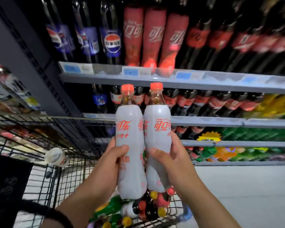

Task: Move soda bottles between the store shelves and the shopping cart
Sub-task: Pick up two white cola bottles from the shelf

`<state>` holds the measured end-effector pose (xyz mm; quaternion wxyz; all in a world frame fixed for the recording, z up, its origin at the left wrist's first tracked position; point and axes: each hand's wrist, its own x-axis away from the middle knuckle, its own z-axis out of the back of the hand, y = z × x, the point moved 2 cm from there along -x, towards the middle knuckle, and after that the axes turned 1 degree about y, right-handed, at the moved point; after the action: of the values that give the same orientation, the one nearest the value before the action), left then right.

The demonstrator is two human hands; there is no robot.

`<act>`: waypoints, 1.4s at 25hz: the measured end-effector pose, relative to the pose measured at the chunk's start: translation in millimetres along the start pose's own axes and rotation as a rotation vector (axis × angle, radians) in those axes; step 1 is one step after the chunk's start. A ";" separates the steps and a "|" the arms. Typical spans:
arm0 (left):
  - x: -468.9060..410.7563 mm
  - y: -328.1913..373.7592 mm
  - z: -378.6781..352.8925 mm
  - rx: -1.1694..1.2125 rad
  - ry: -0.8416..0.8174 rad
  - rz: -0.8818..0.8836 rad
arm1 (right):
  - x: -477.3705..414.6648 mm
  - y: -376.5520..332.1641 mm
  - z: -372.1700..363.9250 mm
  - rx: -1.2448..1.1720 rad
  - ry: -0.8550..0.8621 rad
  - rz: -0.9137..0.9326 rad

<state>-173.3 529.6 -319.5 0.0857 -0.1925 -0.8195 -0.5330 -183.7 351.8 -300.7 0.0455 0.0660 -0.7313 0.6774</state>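
Each hand, left hand [115,155] and right hand [168,155], had fingers clamped around one white bottle (held upright, touching) above the cart [59,181], probably to shelve both together.

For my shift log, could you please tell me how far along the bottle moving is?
Done: assorted bottles lie in the cart. In hand: left hand grips one white bottle, right hand another white bottle, upright above it. Left: placing both; shelf or cart, unclear.
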 end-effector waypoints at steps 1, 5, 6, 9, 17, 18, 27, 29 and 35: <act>2.1 8.0 -7.6 -0.027 -0.036 -0.016 | 3.9 -7.1 5.3 -0.043 0.002 -0.016; 6.9 31.2 -34.2 -0.212 -0.103 -0.140 | 16.1 -31.0 30.6 -0.102 -0.005 -0.024; 8.1 35.2 -42.4 -0.232 -0.092 -0.181 | 19.3 -37.0 38.0 -0.085 -0.011 0.007; 8.7 40.0 -69.3 -0.257 -0.062 -0.269 | 30.3 -50.3 60.1 -0.030 0.004 0.106; 17.2 10.0 -182.5 -0.225 -0.018 -0.309 | 79.4 -87.6 176.9 -0.004 0.068 0.131; 19.1 6.6 -197.4 -0.235 0.008 -0.324 | 86.7 -93.6 197.8 -0.005 0.095 0.137; 6.0 3.9 -340.5 -0.318 -0.017 -0.589 | 148.7 -178.4 387.9 0.125 0.342 0.257; -1.2 11.6 -378.9 -0.327 -0.067 -0.629 | 152.3 -202.8 416.3 0.179 0.384 0.325; -24.3 53.0 -473.3 -0.394 -0.113 -0.780 | 140.5 -270.8 464.3 0.246 0.427 0.531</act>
<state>-160.3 114.0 -86.0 -0.2054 0.0898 -0.7168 -0.6603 -268.9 -135.8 -48.5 0.0114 -0.2643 -0.6099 0.7470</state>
